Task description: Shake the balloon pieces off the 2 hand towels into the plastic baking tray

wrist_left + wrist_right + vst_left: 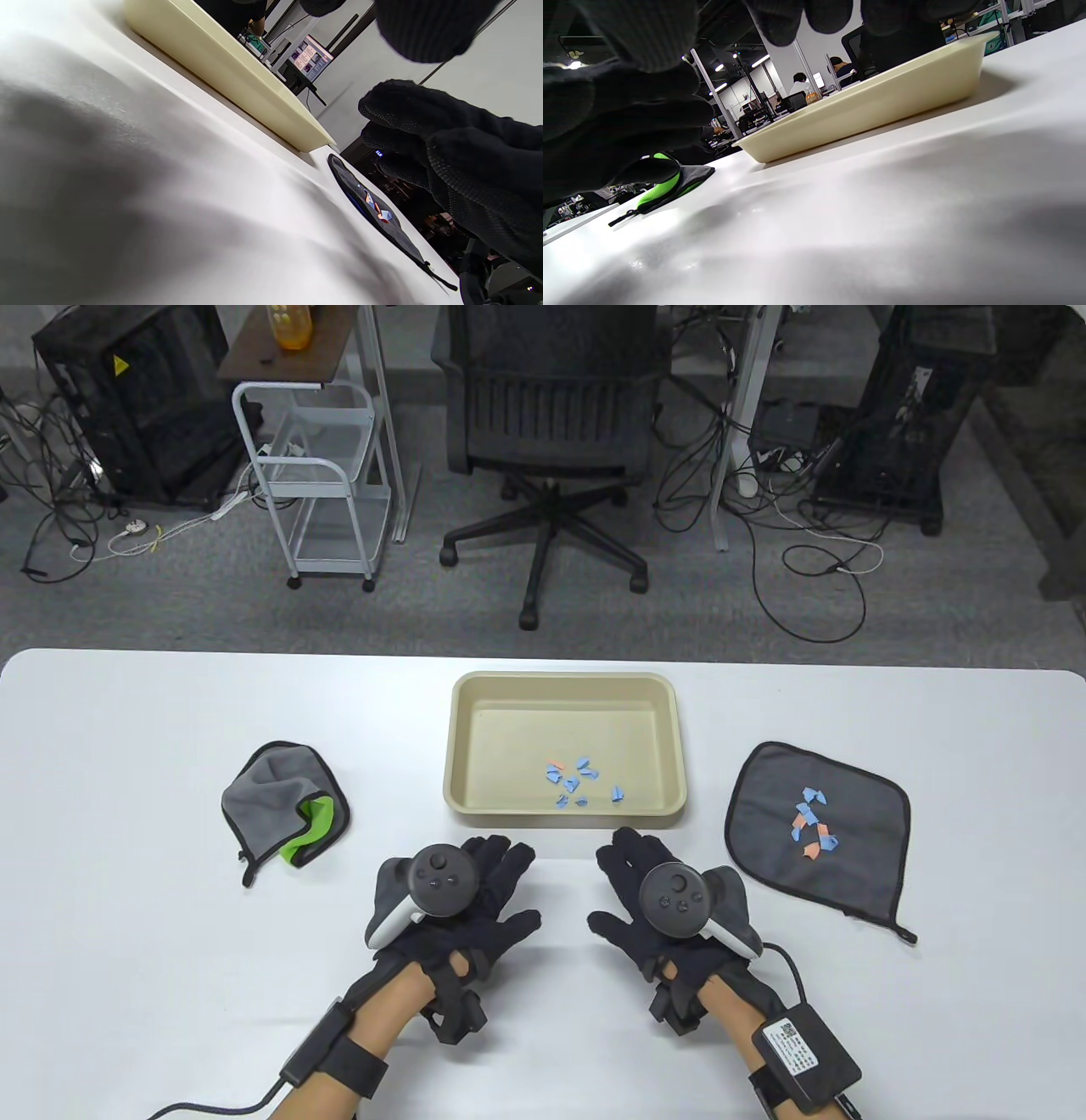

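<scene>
A cream plastic baking tray (475, 704) (237, 67) (882, 114) sits mid-table with several blue and orange balloon pieces (577, 780) inside. To its left lies a crumpled grey and green hand towel (284, 806) (666, 186) with no pieces showing on it. To the tray's right a dark grey hand towel (848, 848) (382, 216) lies flat with several balloon pieces (814, 823) on it. My left hand (488, 878) and right hand (632, 882) rest flat on the table just in front of the tray, fingers spread, holding nothing.
The white table's far edge (543, 655) runs behind the tray. Beyond it stand an office chair (551, 432), a white trolley (314, 466) and cables on the floor.
</scene>
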The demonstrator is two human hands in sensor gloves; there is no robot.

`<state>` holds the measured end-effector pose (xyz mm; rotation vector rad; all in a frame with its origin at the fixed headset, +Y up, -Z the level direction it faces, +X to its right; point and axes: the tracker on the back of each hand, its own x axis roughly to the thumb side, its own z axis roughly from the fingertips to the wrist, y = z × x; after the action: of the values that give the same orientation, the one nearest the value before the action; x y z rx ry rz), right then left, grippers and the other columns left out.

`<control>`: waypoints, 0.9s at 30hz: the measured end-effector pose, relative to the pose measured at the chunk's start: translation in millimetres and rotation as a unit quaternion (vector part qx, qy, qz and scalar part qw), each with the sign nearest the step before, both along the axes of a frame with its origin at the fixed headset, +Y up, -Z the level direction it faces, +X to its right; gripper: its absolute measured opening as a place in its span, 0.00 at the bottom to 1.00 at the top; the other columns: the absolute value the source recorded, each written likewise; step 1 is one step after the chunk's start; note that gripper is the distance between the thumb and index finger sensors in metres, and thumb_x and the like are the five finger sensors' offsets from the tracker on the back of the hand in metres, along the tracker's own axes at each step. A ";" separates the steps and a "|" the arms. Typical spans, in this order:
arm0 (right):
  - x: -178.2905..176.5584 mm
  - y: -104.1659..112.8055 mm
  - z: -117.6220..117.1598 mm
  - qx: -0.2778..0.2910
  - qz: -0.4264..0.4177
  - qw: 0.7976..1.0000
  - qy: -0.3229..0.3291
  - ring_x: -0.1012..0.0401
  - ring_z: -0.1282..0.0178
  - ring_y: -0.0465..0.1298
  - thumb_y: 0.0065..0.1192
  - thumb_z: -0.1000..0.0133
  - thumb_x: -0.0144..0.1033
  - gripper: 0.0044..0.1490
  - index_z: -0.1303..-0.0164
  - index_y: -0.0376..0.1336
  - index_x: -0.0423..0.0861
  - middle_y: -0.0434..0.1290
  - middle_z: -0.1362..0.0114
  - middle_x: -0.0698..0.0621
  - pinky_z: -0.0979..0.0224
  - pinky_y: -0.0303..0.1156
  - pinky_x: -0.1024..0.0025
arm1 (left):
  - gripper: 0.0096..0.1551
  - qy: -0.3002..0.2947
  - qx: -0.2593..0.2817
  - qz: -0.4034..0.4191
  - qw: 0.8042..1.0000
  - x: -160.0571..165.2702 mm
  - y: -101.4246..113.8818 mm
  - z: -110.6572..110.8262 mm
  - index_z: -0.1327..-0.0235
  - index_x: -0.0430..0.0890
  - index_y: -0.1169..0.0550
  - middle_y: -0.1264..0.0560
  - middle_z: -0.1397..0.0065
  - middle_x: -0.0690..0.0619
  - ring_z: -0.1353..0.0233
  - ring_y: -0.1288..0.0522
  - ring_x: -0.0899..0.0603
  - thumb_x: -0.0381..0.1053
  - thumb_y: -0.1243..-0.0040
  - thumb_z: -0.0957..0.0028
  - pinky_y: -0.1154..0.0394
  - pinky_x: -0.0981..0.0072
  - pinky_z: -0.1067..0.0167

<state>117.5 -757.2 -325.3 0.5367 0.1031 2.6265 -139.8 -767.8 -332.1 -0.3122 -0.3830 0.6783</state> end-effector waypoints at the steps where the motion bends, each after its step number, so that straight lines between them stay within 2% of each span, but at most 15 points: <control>1: -0.1 -0.5 0.0 -0.001 0.002 1.000 0.000 0.39 0.17 0.47 0.59 0.55 0.60 0.51 0.25 0.49 0.48 0.46 0.13 0.44 0.23 0.52 0.36 | 0.50 0.000 0.001 -0.002 1.000 -0.6 0.3 0.2 0.26 0.63 0.54 0.61 0.18 0.48 0.18 0.66 0.32 0.68 0.47 0.59 0.56 0.27 0.28; 5: 2.5 4.8 -1.5 0.003 0.007 1.000 -0.006 0.39 0.16 0.46 0.59 0.55 0.61 0.51 0.25 0.49 0.51 0.46 0.13 0.44 0.23 0.51 0.33 | 0.49 0.001 0.002 0.002 1.000 -2.4 1.9 0.4 0.26 0.63 0.54 0.61 0.18 0.48 0.18 0.66 0.32 0.68 0.47 0.59 0.56 0.27 0.28; 9: 14.4 22.8 -8.1 0.014 0.008 0.999 -0.036 0.39 0.15 0.42 0.59 0.55 0.64 0.50 0.24 0.49 0.57 0.45 0.11 0.47 0.23 0.48 0.31 | 0.49 0.001 0.008 0.001 1.000 -3.9 5.5 1.3 0.26 0.63 0.54 0.60 0.18 0.48 0.18 0.66 0.32 0.68 0.47 0.59 0.56 0.27 0.28; 13: 40.3 48.3 -25.3 0.022 0.014 0.996 -0.088 0.40 0.14 0.39 0.58 0.56 0.66 0.50 0.24 0.49 0.63 0.43 0.10 0.51 0.22 0.44 0.29 | 0.49 0.002 0.013 0.001 1.000 -5.7 7.8 1.6 0.26 0.63 0.54 0.60 0.18 0.47 0.18 0.66 0.32 0.68 0.47 0.59 0.56 0.27 0.28; 18: 84.8 76.8 -57.8 0.026 0.071 0.985 -0.157 0.40 0.14 0.37 0.57 0.58 0.70 0.51 0.24 0.47 0.65 0.40 0.10 0.52 0.23 0.42 0.27 | 0.50 0.001 0.015 -0.001 1.000 -6.9 8.4 2.0 0.27 0.63 0.55 0.61 0.18 0.48 0.18 0.66 0.31 0.69 0.48 0.59 0.56 0.27 0.28; 22: 119.2 83.8 -83.4 -0.004 0.088 0.974 -0.208 0.39 0.15 0.33 0.56 0.59 0.72 0.53 0.24 0.44 0.68 0.35 0.10 0.54 0.24 0.41 0.25 | 0.50 0.003 0.016 -0.002 1.000 -7.7 8.7 2.0 0.27 0.63 0.55 0.61 0.18 0.47 0.18 0.66 0.31 0.69 0.48 0.59 0.56 0.26 0.28; 27: 160.8 69.3 -113.4 -0.055 0.133 0.954 -0.263 0.39 0.15 0.31 0.55 0.61 0.74 0.55 0.25 0.39 0.72 0.29 0.11 0.57 0.24 0.41 0.24 | 0.50 0.004 0.013 -0.008 1.000 -8.0 7.2 2.3 0.26 0.63 0.55 0.61 0.18 0.47 0.18 0.66 0.31 0.69 0.48 0.59 0.56 0.26 0.28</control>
<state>278.2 -688.0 -438.7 -0.2432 0.1594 2.9055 -147.8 -760.6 -329.8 -0.2868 -0.3822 0.6588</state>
